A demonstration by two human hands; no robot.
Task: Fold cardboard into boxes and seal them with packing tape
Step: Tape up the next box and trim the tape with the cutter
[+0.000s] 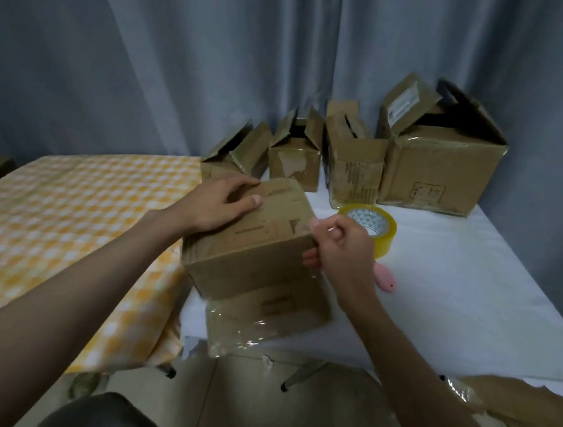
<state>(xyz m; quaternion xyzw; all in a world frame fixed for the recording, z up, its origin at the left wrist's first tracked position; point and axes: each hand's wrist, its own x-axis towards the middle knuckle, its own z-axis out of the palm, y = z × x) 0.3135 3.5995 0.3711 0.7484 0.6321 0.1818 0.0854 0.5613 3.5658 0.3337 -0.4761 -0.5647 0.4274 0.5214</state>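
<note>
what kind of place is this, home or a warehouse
Probably a home room used for packing: grey curtains behind, a yellow checked cloth beside a white table, and worn brown cardboard boxes.

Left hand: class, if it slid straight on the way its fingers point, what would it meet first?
Probably the small open box just beyond the box being sealed. The left hand points up and right across its top; depth is unclear.

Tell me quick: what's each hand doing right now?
Left hand: open, pressed flat on the box top.
Right hand: closed, pinching at the box's right edge, probably tape.
</note>
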